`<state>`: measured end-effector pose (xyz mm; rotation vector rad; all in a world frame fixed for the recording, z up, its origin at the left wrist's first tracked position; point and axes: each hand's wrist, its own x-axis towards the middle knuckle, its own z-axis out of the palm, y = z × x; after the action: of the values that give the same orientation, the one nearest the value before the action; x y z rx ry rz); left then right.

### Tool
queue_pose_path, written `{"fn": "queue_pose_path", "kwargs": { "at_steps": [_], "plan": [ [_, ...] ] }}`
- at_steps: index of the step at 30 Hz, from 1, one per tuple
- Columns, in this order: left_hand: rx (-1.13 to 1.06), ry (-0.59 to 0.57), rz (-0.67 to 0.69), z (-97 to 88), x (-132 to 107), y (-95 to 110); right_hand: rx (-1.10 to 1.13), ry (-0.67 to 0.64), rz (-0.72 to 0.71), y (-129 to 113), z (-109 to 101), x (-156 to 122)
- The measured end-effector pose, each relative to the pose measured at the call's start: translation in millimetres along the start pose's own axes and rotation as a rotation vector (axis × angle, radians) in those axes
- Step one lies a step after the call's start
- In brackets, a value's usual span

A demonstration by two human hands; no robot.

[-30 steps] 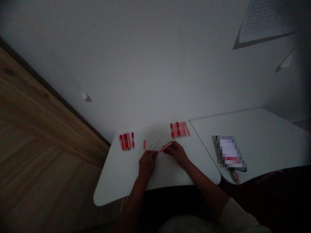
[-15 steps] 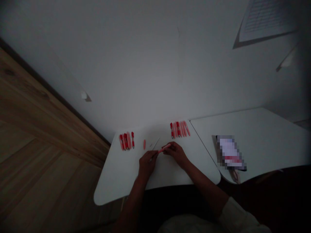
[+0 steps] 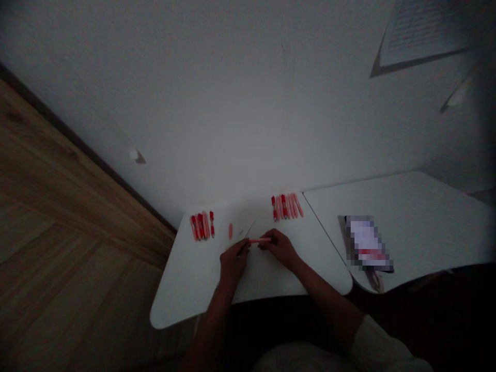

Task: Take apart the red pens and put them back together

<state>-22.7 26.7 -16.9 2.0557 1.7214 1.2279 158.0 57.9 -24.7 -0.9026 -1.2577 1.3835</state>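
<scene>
Between my two hands a pink pen barrel [image 3: 259,240] lies nearly level above the white table [image 3: 186,279]. My left hand [image 3: 233,257] pinches its left end, and my right hand [image 3: 282,248] has its fingers closed on the right end. Just beyond my left hand lie a thin pen refill [image 3: 250,228], a tiny part that may be a spring [image 3: 241,232] and a short pink pen piece [image 3: 230,231]. A row of red and pink pens [image 3: 202,226] is at the left. Another row of pens [image 3: 287,206] is at the back right.
A second white table [image 3: 418,222] adjoins on the right, with a blurred-out phone or tablet [image 3: 366,243] on it. The wall [image 3: 232,129] rises behind both tables. A printed sheet [image 3: 422,33] hangs at the upper right.
The pink barrel has turned from slanting up to the right to nearly level. Both hands have shifted slightly; the pens and loose parts lie where they were.
</scene>
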Motion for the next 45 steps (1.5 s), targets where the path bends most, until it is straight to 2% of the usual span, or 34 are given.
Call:
{"fn": "queue_pose_path", "kwargs": {
  "at_steps": [6, 9, 19, 35, 39, 43, 45],
  "plan": [
    [0.037, 0.023, 0.065, -0.5, -1.0, 1.3, -0.413, -0.003, -0.135, -5.9, 2.9, -7.4],
    [0.030, 0.037, 0.108, -1.0, -1.3, 4.2, -0.529, 0.007, -0.214, -6.7, 3.2, -7.5],
    [0.047, -0.001, 0.279, -5.1, -0.2, 11.7, -0.546, -0.074, -0.303, -0.2, 3.5, -7.1],
    [0.078, -0.035, 0.352, -6.0, -0.7, 12.2, -0.494, -0.099, -0.263, 0.1, 5.1, -9.8],
    [0.077, 0.048, 0.290, -5.9, 1.1, 11.5, -0.412, -0.064, -0.252, -1.0, 6.3, -9.3],
    [0.113, 0.239, 0.110, -5.3, 4.8, 8.2, -0.309, 0.064, -0.251, -1.4, 6.8, -7.3],
    [0.130, 0.251, 0.024, -4.4, 6.5, 6.5, -0.302, 0.110, -0.266, -0.8, 6.4, -6.5]
  ]
}}
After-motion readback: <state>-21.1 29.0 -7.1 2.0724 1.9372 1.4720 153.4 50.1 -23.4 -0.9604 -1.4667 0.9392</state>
